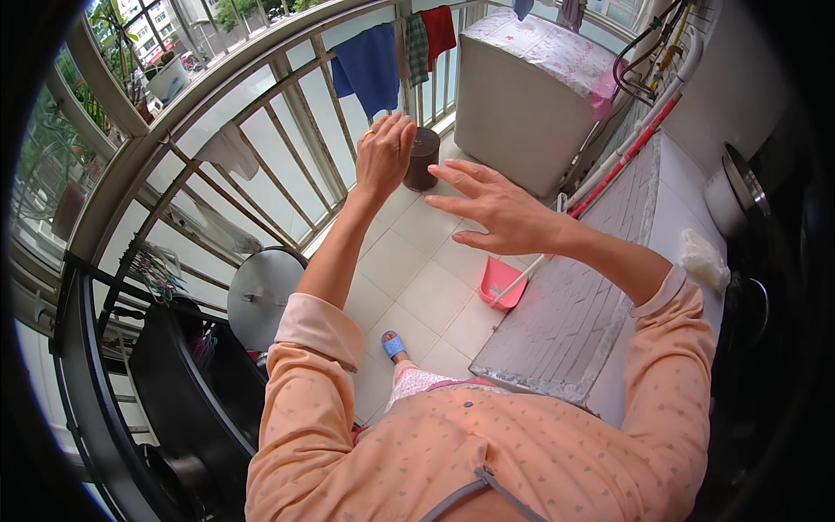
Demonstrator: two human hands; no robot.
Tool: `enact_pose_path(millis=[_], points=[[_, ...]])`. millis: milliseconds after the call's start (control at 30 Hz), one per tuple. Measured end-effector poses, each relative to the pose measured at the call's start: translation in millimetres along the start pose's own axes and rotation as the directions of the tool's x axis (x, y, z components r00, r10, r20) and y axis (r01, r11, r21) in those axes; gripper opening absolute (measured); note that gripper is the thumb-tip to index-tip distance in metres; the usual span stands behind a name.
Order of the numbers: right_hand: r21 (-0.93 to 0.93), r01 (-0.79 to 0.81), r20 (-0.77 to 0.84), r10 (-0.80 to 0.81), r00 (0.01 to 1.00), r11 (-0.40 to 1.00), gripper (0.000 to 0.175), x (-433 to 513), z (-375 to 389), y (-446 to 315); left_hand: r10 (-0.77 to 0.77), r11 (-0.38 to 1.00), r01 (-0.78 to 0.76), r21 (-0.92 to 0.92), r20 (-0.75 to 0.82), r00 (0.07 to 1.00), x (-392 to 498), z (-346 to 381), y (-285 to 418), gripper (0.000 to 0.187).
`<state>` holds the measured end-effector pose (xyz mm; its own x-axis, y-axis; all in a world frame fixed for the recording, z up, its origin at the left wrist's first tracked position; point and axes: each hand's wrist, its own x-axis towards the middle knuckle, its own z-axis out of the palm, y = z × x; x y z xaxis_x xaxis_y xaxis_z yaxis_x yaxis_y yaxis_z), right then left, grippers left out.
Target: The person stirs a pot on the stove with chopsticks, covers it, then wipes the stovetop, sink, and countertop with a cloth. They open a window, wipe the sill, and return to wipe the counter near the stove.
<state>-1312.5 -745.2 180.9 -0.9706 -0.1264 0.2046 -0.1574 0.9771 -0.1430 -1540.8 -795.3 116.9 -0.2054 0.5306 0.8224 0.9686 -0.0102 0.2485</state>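
Observation:
My left hand [386, 155] is raised in the air, back towards me, its fingers close together and bent forward. A ring sits on one finger. Its palm is hidden, so whether it holds anything cannot be seen. My right hand [499, 207] hovers lower and to the right, fingers spread, with nothing in it. Behind and between the hands, a dark cylindrical bin [424, 160] stands on the tiled floor [421, 280]. Above the left hand in the picture, a blue cloth [368, 65] hangs on the railing. Below the right hand lies a pink dustpan [501, 284] with a white handle.
A boxy appliance [515, 111] under a floral cover [541, 49] fills the far corner. A tiled ledge [567, 313] runs along my right, with a red pole [626, 156] and a metal pot [734, 196] nearby. At left are a black rack [176, 385] and a round metal lid [264, 297].

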Motion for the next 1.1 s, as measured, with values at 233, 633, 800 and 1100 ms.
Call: enact_pose_path(millis=[233, 633, 800, 1100], points=[[-0.529, 0.133, 0.028, -0.140, 0.990, 0.838, 0.047, 143, 45, 55, 0.067, 0.998, -0.067, 0.009, -0.131, 0.989, 29, -47, -113, 0.038], [-0.259, 0.045, -0.255, -0.114, 0.960, 0.965, 0.058, 352, 104, 107, 0.150, 0.989, -0.151, 0.001, -0.060, 0.987, 47, -11, -154, 0.031], [-0.376, -0.358, -0.818, -0.125, 0.561, 0.855, 0.038, 425, 135, 159, 0.478, 0.876, -0.458, 0.152, -0.144, 0.866, 84, -2, -227, 0.020], [0.948, 0.083, -0.088, -0.002, 0.996, -0.306, 0.037, 505, 86, 229, 0.505, 0.848, -0.458, 0.268, -0.141, 0.852, 172, 25, -349, 0.024]])
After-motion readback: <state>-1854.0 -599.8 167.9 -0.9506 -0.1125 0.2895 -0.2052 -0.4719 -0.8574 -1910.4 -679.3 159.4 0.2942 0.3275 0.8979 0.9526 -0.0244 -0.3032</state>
